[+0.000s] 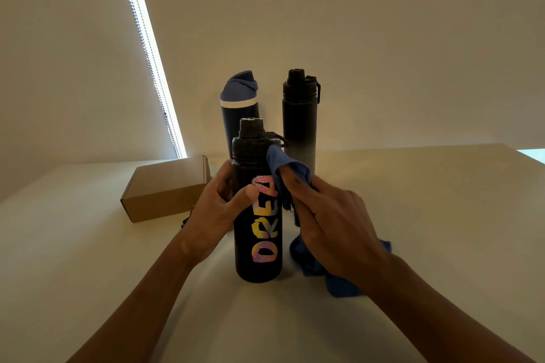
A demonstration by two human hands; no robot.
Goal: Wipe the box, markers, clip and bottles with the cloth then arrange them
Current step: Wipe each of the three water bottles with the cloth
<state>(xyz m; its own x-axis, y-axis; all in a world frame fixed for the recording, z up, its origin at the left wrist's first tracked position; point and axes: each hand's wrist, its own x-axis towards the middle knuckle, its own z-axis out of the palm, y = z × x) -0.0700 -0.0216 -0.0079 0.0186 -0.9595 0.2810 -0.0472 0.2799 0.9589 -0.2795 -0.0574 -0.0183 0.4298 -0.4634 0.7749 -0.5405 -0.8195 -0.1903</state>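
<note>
Head camera view, looking forward and down over a pale desk (413, 186) in a dim, warm-lit room.

A black bottle (258, 233) stands upright on the desk in the middle of the view, with colourful letters running up its side and a dark screw cap on top. The left hand (219, 203) grips the bottle's left side near the upper body, fingers curled behind it and the thumb pressed across the front beside the lettering. The right hand (333, 224) holds a blue cloth (287, 166), its fingers wrapped in the fabric and pressing it against the bottle's right shoulder, just below the cap. The rest of the cloth hangs down under the right wrist and lies bunched on the desk to the right of the bottle's base.

Behind it stand two more bottles, close together: a dark bottle with a blue lid (239, 97) and a white band on the left, and a taller black bottle with a loop cap (299, 115) on the right.

A closed brown cardboard box (165, 188) lies on the desk to the left, behind the left hand. A small dark item shows just beside the left wrist, too hidden to identify.
</note>
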